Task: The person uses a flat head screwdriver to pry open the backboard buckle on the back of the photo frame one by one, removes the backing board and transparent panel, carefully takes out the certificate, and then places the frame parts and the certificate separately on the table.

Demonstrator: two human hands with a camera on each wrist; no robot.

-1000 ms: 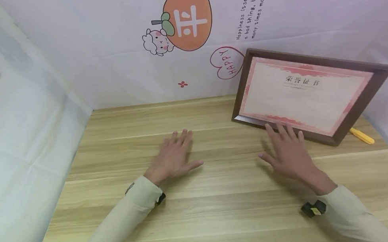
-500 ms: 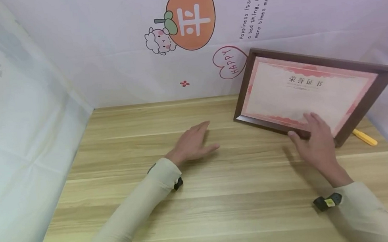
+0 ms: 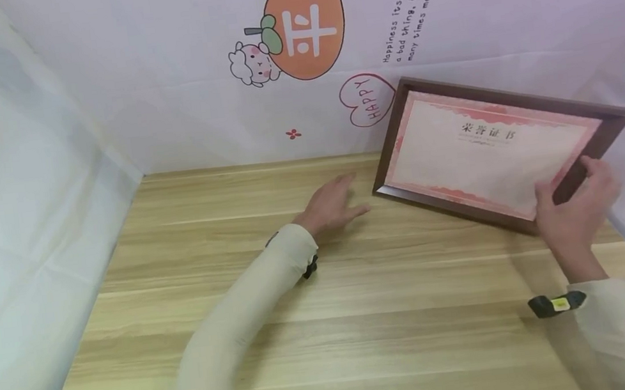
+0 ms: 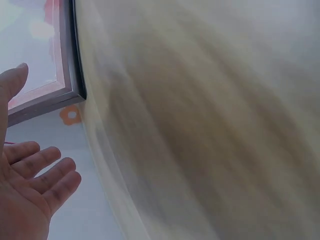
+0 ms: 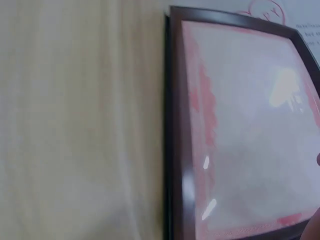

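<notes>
A dark brown picture frame [image 3: 483, 217] holding a pink-bordered certificate [image 3: 487, 149] leans back against the rear backdrop at the right of the table. My right hand [image 3: 577, 206] is at its right side in the head view, thumb and forefinger spread apart over the frame's edge. Only bits of that hand's fingers [image 5: 314, 227] enter the right wrist view. Just left of the frame's lower left corner, my left hand [image 3: 330, 206] reaches toward it with fingers extended and thumb apart, holding nothing. The left wrist view shows that palm [image 4: 25, 200] beside the frame corner.
The wood-grain table [image 3: 305, 331] runs up to a white printed backdrop [image 3: 192, 106]. White sheeting [image 3: 14, 222] hangs along the left side, and another wall closes off the right, close to the right hand.
My right hand has moved right, from the frame's lower edge to its right side, now covering the yellow handle seen earlier. My left hand has moved right and farther back, toward the frame's left corner.
</notes>
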